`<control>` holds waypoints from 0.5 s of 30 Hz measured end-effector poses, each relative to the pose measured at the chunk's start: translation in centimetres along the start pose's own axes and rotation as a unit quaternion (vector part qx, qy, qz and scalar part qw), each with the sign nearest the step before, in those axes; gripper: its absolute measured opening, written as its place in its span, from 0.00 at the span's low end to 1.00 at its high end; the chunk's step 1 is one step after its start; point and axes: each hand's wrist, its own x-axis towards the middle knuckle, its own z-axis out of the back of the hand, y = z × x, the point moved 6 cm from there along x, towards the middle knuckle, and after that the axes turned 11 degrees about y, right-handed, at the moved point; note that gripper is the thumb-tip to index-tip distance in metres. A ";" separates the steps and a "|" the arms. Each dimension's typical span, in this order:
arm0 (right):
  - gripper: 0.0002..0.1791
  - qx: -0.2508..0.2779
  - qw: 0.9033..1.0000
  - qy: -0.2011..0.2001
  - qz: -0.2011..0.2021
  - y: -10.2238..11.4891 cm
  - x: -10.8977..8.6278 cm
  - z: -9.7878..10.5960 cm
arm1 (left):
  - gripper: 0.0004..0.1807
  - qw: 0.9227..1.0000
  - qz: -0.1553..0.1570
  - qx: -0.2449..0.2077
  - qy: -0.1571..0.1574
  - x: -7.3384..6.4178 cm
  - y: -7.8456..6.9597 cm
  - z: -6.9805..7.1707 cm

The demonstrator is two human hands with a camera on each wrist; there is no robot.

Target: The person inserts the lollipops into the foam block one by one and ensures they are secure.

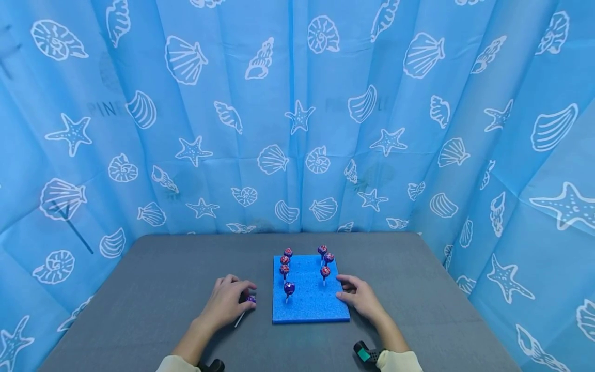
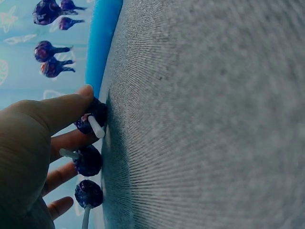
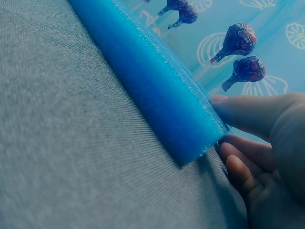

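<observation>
My left hand [image 1: 225, 301] is on the table left of the blue foam board [image 1: 309, 310]. Its thumb and index finger pinch a purple-wrapped lollipop [image 2: 97, 114] low at the tabletop. Two more lollipops lie beyond it in the left wrist view, one [image 2: 88, 161] by the fingers and another [image 2: 88, 193] farther down. In the head view the hand covers most of these. My right hand [image 1: 364, 298] touches the board's right edge with thumb and fingertips, fingers fairly straight. Several lollipops stand upright along the board's left side, including one [image 1: 289, 288] nearest me; three [image 1: 325, 271] stand on the right.
The board lies on a grey cloth-covered table [image 1: 186, 268]. A blue curtain [image 1: 297, 129] with white shell prints hangs behind and at the sides. A black wrist device [image 1: 364, 352] sits at the right sleeve.
</observation>
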 end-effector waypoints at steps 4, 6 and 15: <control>0.22 -0.003 1.000 0.001 0.001 -0.1 0.0 0.0 | 0.18 1.000 -0.002 0.002 0.001 0.1 0.0 -0.1; 0.22 -0.002 1.000 0.002 0.000 -0.2 0.0 0.0 | 0.18 1.000 -0.003 0.003 0.000 0.1 -0.1 0.0; 0.22 -0.004 1.000 0.003 0.002 -0.3 0.0 0.1 | 0.16 1.000 -0.015 0.010 -0.013 0.3 -0.6 0.2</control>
